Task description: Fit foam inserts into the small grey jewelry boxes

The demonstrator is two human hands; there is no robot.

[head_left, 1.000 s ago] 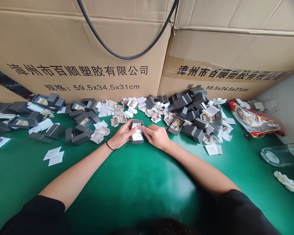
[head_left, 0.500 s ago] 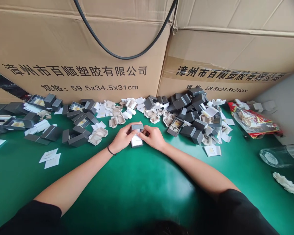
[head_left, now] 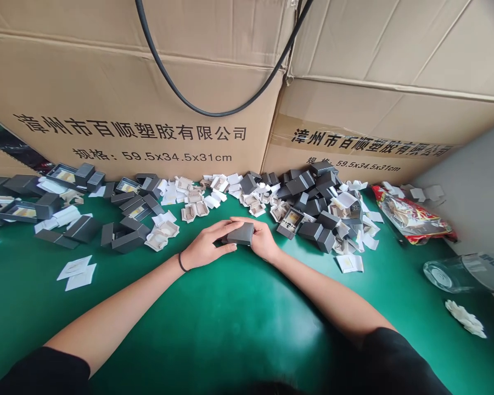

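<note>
A small dark grey box [head_left: 240, 234], now closed, sits on the green table [head_left: 230, 318] between my hands. My left hand [head_left: 208, 245], with a black band at the wrist, grips its left side with the fingers curled over the top. Around the box's right side closes my right hand [head_left: 262, 240]. Behind the hands lie several white and beige inserts [head_left: 195, 202]. A heap of grey boxes [head_left: 313, 197] mixed with white cards lies to the right of my hands.
Two big cardboard cartons [head_left: 148, 93] stand along the back, with a black cable [head_left: 214, 104] hanging across them. More grey boxes and open trays [head_left: 66, 203] lie at the left. A red printed bag [head_left: 411, 219], a clear glass jar [head_left: 465, 271] and crumpled white paper [head_left: 465, 318] are at the right.
The box was open, showing a white insert, with its lid raised. The lid has come down and the box is now closed between both hands.
</note>
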